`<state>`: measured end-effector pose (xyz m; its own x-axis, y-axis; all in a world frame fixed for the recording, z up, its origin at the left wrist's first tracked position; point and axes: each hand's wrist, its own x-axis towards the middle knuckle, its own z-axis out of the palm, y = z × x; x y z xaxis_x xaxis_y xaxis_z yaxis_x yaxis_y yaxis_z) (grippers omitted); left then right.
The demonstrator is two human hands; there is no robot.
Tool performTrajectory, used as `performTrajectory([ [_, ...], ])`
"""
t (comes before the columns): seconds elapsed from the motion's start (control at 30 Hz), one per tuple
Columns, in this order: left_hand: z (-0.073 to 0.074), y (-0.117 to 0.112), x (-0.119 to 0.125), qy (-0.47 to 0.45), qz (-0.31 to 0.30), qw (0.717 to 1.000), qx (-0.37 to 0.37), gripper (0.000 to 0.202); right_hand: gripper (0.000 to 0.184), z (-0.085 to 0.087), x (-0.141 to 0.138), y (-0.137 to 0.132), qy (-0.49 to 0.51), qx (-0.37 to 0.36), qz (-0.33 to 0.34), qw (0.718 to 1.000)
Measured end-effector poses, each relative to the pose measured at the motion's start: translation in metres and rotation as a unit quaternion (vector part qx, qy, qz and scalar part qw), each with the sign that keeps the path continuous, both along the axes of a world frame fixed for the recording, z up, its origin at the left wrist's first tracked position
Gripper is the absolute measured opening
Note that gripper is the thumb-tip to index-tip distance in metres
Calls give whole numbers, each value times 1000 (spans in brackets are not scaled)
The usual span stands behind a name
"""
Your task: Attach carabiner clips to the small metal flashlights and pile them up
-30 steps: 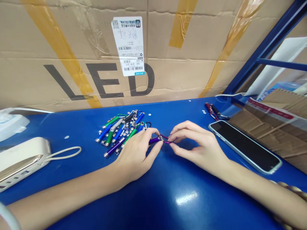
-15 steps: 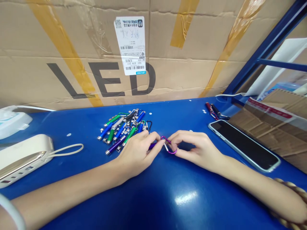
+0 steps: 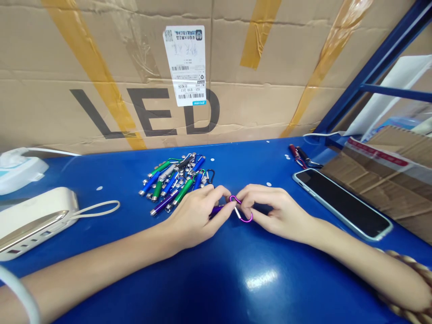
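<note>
My left hand (image 3: 199, 213) is closed around a slim purple keychain flashlight (image 3: 216, 209), most of it hidden by the fingers. Between my hands is a purple carabiner (image 3: 251, 218) with a silver gate. The fingers of my right hand (image 3: 281, 209) pinch its curved side, while its other end touches my left fingertips. Whether the carabiner is joined to the flashlight is hidden. Just beyond my left hand lies a pile of similar flashlights (image 3: 182, 192) in blue, green, purple, black and silver, with small silver button cells (image 3: 168, 207) among them.
A phone (image 3: 342, 202) lies right of my right hand, near a red and a black tube (image 3: 299, 155) and a brown carton (image 3: 378, 180). At left are a white power bank (image 3: 43, 220) and a white plug (image 3: 23, 173). A big cardboard box (image 3: 270, 99) stands behind the blue table (image 3: 216, 279).
Both hands have shifted very slightly, and the carabiner sits a little lower and further right, with its angle changed. More of the purple flashlight shows. Both hands keep their grip.
</note>
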<state>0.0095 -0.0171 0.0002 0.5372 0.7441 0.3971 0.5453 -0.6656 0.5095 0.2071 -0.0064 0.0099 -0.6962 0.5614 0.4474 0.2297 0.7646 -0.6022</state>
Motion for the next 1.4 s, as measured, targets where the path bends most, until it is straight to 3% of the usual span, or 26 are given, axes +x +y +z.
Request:
performTrajectory([
  [0.1, 0, 0, -1, 6, 6, 1000, 11, 14, 8, 0, 0, -3, -23, -10, -13, 1000],
  [0.27, 0, 1, -1, -1, 14, 999, 33, 13, 17, 1, 0, -7, -61, 16, -32, 997],
  [0.4, -1, 1, 0, -8, 33, 999, 41, 14, 11, -2, 0, -7, -75, 37, -41, 996],
  [0.6, -3, 2, 1, -22, 84, 996, 32, 16, 10, -4, -1, -8, -30, 23, -85, 996],
  [0.7, -3, 1, 0, -26, 104, 994, 23, 16, 21, -2, -5, -9, 15, -33, -121, 992],
  [0.8, -3, 1, 0, -20, 115, 993, 31, 17, 31, -2, -8, -9, 62, -142, -150, 977],
  [0.93, -4, 1, -1, -31, 101, 994, 27, 17, 28, -2, -9, -6, 91, -231, -152, 957],
  [1.13, -3, 1, -1, -53, 79, 995, 40, 14, 23, 1, -7, -8, 64, -174, -168, 968],
  [1.3, 0, -1, 0, -11, 90, 995, 34, 16, 20, 1, -7, -9, 49, -97, -180, 978],
  [1.4, -1, -1, 0, 27, 89, 995, 41, 24, 20, 0, -7, -8, 43, -86, -174, 980],
])
